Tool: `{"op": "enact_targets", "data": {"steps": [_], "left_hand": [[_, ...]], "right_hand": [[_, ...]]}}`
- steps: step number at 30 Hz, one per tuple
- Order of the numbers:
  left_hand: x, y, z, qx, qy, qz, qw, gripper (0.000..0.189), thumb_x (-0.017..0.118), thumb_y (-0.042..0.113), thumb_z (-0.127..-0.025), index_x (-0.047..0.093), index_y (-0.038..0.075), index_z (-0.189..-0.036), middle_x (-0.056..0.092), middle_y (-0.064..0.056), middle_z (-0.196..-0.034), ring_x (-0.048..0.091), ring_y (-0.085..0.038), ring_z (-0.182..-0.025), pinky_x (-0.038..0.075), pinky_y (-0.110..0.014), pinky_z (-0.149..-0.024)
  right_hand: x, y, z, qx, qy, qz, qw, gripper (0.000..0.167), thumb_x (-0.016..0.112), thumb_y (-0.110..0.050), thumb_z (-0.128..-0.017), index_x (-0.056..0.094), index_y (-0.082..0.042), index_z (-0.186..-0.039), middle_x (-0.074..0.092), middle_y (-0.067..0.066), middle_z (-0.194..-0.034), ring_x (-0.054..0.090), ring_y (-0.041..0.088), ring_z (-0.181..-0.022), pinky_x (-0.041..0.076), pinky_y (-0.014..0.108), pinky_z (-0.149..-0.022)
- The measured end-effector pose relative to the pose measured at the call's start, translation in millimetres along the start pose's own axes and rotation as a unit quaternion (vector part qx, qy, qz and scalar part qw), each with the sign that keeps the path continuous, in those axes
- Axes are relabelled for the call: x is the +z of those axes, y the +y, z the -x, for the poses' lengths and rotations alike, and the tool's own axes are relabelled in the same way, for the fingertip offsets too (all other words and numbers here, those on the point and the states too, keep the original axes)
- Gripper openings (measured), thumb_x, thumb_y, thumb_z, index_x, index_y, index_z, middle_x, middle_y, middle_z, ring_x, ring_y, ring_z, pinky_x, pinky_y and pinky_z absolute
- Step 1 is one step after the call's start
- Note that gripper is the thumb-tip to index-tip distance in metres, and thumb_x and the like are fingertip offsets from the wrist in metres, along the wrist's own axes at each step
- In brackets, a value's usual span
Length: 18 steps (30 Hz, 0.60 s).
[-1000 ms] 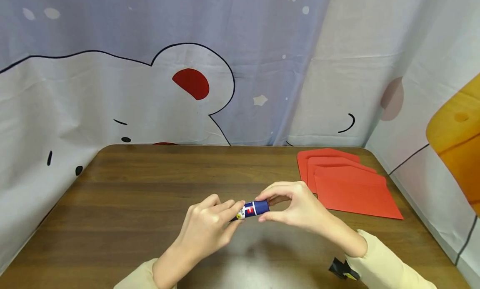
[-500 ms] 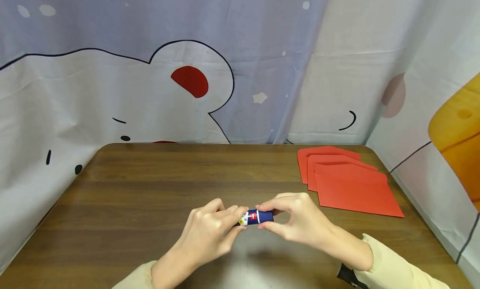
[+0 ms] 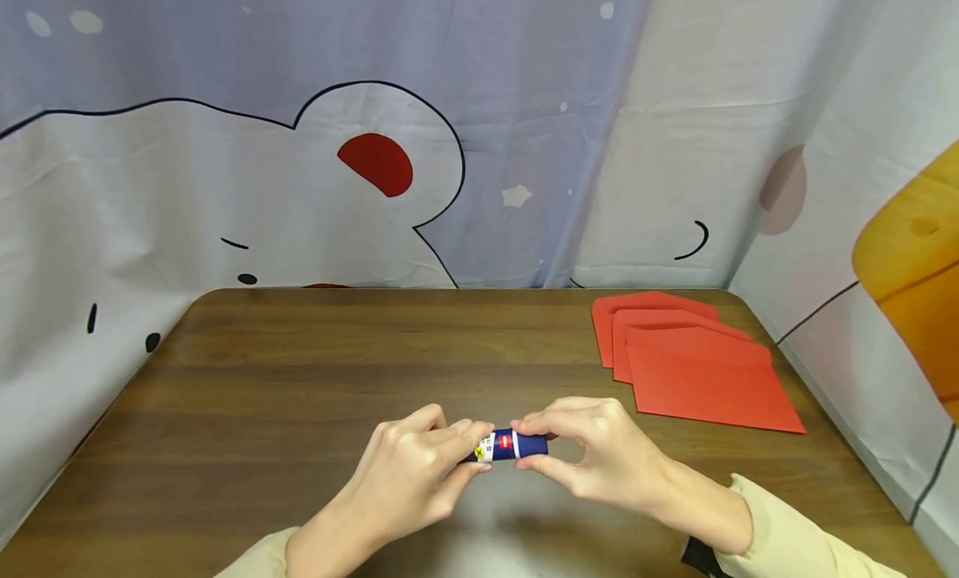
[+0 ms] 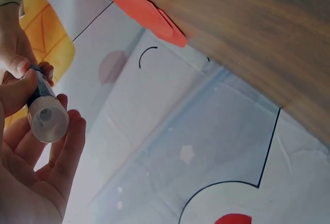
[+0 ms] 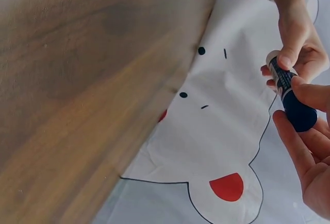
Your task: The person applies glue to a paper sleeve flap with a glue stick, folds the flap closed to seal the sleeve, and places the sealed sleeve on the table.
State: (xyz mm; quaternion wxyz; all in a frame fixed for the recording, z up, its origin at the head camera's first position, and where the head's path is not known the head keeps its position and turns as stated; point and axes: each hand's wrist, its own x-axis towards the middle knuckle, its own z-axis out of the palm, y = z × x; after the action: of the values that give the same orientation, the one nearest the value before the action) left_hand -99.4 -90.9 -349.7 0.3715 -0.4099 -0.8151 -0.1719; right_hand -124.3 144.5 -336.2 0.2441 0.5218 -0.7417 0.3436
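Note:
A glue stick (image 3: 505, 445) with a navy cap and a white, red and yellow label lies nearly level between my hands, above the table. My left hand (image 3: 415, 470) grips its body from the left. On the other side, my right hand (image 3: 607, 453) pinches the capped end between thumb and fingers. In the left wrist view the translucent round base (image 4: 49, 123) faces the camera. The dark cap (image 5: 300, 113) is seated on the stick in the right wrist view. Part of the label is covered by my left fingers.
Several red envelopes (image 3: 712, 382) lie overlapped at the right rear of the brown wooden table (image 3: 337, 345). A cartoon-printed curtain (image 3: 225, 186) hangs behind the table and along its sides. A black object (image 3: 700, 555) shows under my right sleeve.
Both hands have come down a little toward the near edge with the glue stick. It has turned from tilted up at the right to almost level. The envelopes stay put.

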Motion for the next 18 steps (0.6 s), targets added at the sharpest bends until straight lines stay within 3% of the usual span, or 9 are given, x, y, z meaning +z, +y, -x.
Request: {"op": "enact_targets", "data": {"steps": [8, 18], "left_hand": [[-5.1, -1.4, -0.2, 0.008, -0.022, 0.027, 0.9994, 0.027, 0.08, 0.029, -0.073, 0.069, 0.019, -0.096, 0.07, 0.017, -0.081, 0.036, -0.004, -0.057, 0.026, -0.006, -0.046], [-11.1, -3.0, -0.7, 0.011, -0.045, 0.068, 0.9966, 0.028, 0.081, 0.031, -0.073, 0.072, 0.019, -0.096, 0.072, 0.016, -0.082, 0.025, -0.001, -0.057, 0.018, -0.005, -0.049]], "right_hand": [[1, -3, 2.5, -0.008, 0.001, -0.012, 0.9999, 0.019, 0.076, -0.021, -0.082, 0.072, -0.005, -0.093, 0.074, 0.004, -0.083, 0.069, 0.01, -0.074, 0.054, 0.015, -0.071], [-1, -8, 4.4, 0.015, -0.018, -0.038, 0.999, 0.02, 0.078, -0.018, -0.081, 0.072, -0.005, -0.094, 0.074, 0.003, -0.084, 0.07, 0.007, -0.075, 0.053, 0.014, -0.071]]}}
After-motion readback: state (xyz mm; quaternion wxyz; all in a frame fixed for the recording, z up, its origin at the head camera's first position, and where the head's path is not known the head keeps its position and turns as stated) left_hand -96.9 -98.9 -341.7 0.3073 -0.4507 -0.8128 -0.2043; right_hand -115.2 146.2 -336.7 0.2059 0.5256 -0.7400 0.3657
